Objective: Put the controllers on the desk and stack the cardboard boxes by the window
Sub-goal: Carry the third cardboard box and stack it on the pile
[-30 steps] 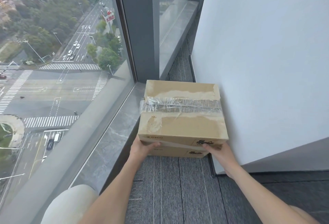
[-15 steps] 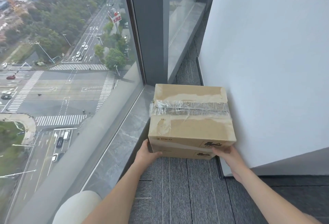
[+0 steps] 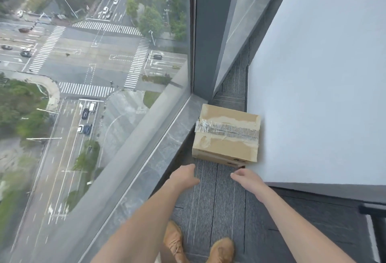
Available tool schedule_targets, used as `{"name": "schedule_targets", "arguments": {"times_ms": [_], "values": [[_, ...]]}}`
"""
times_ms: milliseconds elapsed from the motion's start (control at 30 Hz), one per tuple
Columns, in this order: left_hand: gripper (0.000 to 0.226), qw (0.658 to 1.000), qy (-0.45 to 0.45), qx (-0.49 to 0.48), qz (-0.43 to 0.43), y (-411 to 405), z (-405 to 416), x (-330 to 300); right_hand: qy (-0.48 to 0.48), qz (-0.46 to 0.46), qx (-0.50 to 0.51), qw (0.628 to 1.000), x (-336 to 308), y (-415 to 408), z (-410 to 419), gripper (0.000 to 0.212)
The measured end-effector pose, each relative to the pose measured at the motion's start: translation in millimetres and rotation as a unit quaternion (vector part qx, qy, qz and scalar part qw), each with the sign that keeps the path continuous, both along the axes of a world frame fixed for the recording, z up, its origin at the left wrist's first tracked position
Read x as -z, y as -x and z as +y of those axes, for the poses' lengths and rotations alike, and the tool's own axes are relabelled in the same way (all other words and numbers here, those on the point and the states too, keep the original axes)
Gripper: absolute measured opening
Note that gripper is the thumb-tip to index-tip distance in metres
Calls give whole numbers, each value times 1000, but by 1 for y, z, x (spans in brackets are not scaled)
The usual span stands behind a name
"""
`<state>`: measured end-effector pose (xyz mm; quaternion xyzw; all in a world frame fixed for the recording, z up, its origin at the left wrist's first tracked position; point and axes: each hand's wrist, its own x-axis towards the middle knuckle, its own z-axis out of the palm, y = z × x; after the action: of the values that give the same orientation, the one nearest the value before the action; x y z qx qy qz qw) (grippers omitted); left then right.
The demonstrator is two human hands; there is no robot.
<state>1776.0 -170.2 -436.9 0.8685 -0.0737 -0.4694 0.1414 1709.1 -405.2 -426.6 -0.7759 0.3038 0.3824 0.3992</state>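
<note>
On carpet floor [image 3: 217,200] between window sill [image 3: 167,143] and white wall [image 3: 313,95]: taped cardboard box [image 3: 226,135] atop second box, only its front edge showing. Left hand [image 3: 183,177], right hand [image 3: 246,177] just short of stack, fingers loose, holding nothing. Tan shoes [image 3: 173,239] below.

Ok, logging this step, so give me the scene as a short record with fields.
box: top box taped, on a lower box, on carpet
place: between sill and white panel
left hand: open, off the box
right hand: open, off the box
shoes: tan, near edge
</note>
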Motion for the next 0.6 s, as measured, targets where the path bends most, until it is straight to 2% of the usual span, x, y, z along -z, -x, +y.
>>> {"name": "schedule_targets", "arguments": {"times_ms": [100,267,467,600], "values": [[44,1000,3,-3,-2,13,11,-81,9,8,-75,997,-90,-1,23,44],[49,998,19,-53,-6,29,28,-198,23,-21,-148,988,-224,-2,57,44],[44,985,24,-166,-40,67,53,-287,26,-83,-256,963,-308,-2,96,40],[47,957,4,-281,-78,123,81,-325,14,-122,-356,926,-332,11,131,39]]}}
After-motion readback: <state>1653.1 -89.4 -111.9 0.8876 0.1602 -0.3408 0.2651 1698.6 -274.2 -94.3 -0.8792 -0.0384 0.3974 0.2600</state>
